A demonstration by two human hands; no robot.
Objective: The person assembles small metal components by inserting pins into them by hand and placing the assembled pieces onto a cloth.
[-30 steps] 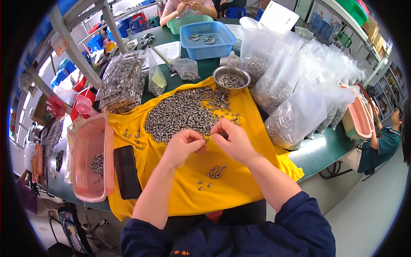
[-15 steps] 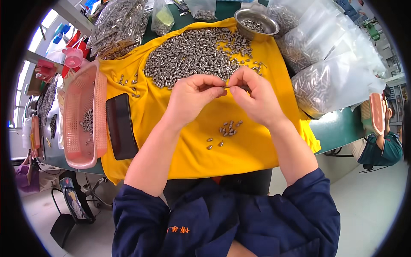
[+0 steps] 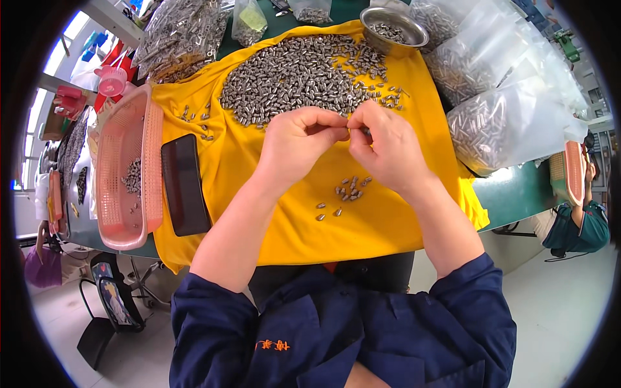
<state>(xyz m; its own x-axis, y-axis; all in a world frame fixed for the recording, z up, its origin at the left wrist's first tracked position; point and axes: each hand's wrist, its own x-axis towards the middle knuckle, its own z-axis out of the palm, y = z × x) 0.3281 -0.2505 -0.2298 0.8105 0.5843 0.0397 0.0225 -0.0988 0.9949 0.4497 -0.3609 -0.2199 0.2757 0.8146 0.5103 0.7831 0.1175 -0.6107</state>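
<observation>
My left hand (image 3: 301, 143) and my right hand (image 3: 385, 145) meet fingertip to fingertip over a yellow cloth (image 3: 272, 239). Both are closed in a pinch. Whatever sits between the fingertips is too small and too covered to name; a bit of metal shows within the curl of my right fingers. Just beyond the hands spreads a large pile of small silvery metal parts (image 3: 291, 77), short and cylindrical. Nearer to me, below my right hand, lies a small group of similar metal parts (image 3: 350, 189) on the cloth.
Left of the cloth stand a black phone-like slab (image 3: 185, 185) and a pink plastic basket (image 3: 155, 168) with some metal parts. A steel bowl (image 3: 395, 30) sits at the back right. Bulging clear bags (image 3: 482, 132) line the right side. Another person (image 3: 579, 226) is at far right.
The whole view has shifted slightly. My hands keep their pinched, touching pose, with the fingertips a little closer together. The pile and the small group look the same.
</observation>
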